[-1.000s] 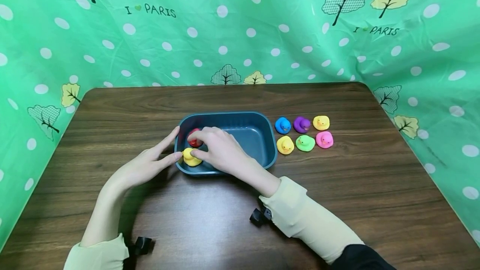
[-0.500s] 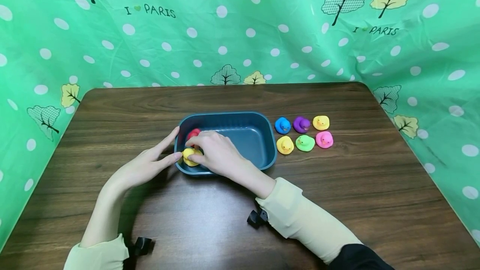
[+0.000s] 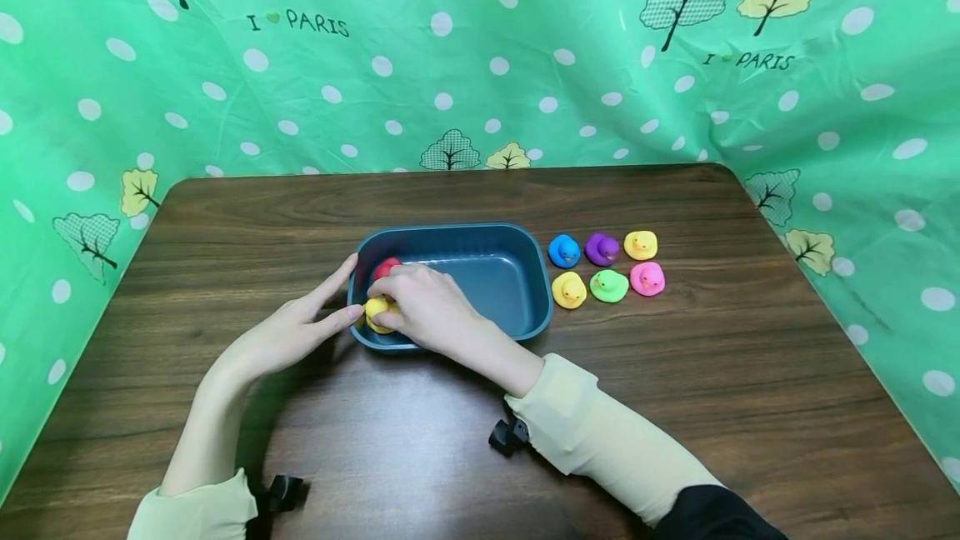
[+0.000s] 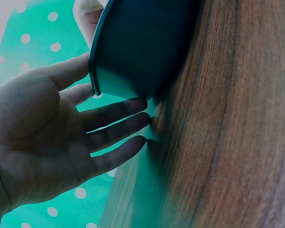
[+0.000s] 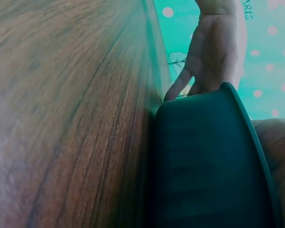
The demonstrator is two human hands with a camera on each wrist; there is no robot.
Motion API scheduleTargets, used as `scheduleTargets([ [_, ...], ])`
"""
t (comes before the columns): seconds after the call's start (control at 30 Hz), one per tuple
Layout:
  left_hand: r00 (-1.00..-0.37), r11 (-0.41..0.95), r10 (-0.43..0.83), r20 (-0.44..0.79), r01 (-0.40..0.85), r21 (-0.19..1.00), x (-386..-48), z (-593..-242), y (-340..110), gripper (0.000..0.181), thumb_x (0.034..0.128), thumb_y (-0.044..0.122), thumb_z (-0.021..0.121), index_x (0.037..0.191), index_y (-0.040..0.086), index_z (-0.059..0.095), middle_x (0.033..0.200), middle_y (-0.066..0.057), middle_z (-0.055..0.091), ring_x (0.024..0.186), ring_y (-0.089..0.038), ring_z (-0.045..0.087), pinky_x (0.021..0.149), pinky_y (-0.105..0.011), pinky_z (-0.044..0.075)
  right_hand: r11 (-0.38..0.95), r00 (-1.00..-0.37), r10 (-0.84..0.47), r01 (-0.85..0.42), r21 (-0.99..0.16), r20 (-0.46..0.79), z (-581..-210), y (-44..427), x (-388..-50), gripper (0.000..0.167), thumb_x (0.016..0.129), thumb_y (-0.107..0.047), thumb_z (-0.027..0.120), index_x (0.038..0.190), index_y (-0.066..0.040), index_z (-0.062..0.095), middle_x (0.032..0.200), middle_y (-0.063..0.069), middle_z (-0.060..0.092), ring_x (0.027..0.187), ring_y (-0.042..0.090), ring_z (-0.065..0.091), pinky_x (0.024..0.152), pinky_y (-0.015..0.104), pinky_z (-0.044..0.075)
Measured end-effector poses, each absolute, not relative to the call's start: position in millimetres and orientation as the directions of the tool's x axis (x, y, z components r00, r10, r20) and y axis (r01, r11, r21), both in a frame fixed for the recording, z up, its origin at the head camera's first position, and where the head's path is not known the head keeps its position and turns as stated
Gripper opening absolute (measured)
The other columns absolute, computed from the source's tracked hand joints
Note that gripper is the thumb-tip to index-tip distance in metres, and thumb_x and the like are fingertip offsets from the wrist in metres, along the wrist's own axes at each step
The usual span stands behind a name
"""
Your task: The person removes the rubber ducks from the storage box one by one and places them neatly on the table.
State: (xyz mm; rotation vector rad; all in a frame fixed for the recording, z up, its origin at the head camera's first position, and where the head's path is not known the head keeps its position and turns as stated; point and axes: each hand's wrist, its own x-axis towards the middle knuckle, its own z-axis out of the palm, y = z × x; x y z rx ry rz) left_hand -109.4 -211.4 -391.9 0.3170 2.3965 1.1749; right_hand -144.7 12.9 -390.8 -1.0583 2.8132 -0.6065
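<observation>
A dark blue rectangular tray [image 3: 497,275] sits on the wooden table. My left hand [image 3: 288,333] is at its left end, with thumb and fingers extended against the rim and wall; the left wrist view shows the same hand [image 4: 42,128] with its fingers straight. Inside the tray's left end, my right hand [image 3: 429,300] pinches a yellow rubber duck [image 3: 377,307] between thumb and fingers. Just behind it lies a red rubber duck [image 3: 386,267], partly covered by that hand. In the right wrist view the tray wall [image 5: 204,156] hides most of the right hand.
Right of the tray stand two rows of rubber ducks: blue [image 3: 564,251], purple [image 3: 602,249] and yellow [image 3: 641,245] behind; yellow [image 3: 569,290], green [image 3: 609,285] and pink [image 3: 647,278] in front. A green patterned cloth [image 3: 465,48] hangs behind the table [image 3: 420,440].
My right hand has moved slightly left and closed its thumb and fingers round the yellow duck in the tray. More of the red duck shows now. The left hand has stayed at the rim.
</observation>
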Motion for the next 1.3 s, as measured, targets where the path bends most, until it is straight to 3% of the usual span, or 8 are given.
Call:
scheduleTargets([
  [0.3,-0.876,0.612,0.389,-0.286,0.013,0.791,-109,-392,-211,0.071,0.1056,0.056,0.048,0.162,0.051,0.005,0.168,-0.016,0.031,0.156,-0.04,0.027,0.117,-0.072,0.029,0.69,-0.753,-0.652,-0.637,-0.344,0.086,-391,12,-145,0.022,0.098,-0.033,0.072,0.115,-0.021,0.078,0.102,-0.006,0.07,0.086,0.011,0.058,0.067,0.024,0.05],
  [0.87,-0.874,0.625,0.379,-0.304,0.0,0.78,-109,-391,-211,0.072,0.1061,0.054,0.048,0.163,0.048,0.003,0.171,-0.015,0.026,0.157,-0.042,0.024,0.117,-0.074,0.028,0.663,-0.786,-0.608,-0.582,-0.471,0.115,-375,36,-142,0.027,0.095,-0.032,0.076,0.119,-0.021,0.078,0.101,-0.005,0.071,0.085,0.013,0.06,0.067,0.021,0.05],
  [1.13,-0.873,0.624,0.386,-0.298,0.009,0.781,-110,-392,-211,0.072,0.1058,0.056,0.047,0.163,0.048,0.003,0.172,-0.013,0.022,0.159,-0.041,0.021,0.118,-0.073,0.026,0.652,-0.818,-0.554,-0.542,-0.53,0.155,-366,56,-138,0.031,0.095,-0.03,0.076,0.123,-0.019,0.077,0.106,-0.002,0.074,0.092,0.02,0.067,0.071,0.026,0.052],
  [1.3,-0.872,0.625,0.384,-0.304,0.003,0.781,-111,-392,-211,0.072,0.1066,0.053,0.048,0.163,0.048,0.002,0.171,-0.015,0.024,0.159,-0.041,0.021,0.119,-0.073,0.026,0.655,-0.832,-0.516,-0.537,-0.532,0.204,-363,68,-136,0.028,0.094,-0.03,0.077,0.12,-0.018,0.078,0.102,-0.004,0.074,0.092,0.018,0.068,0.074,0.027,0.054],
])
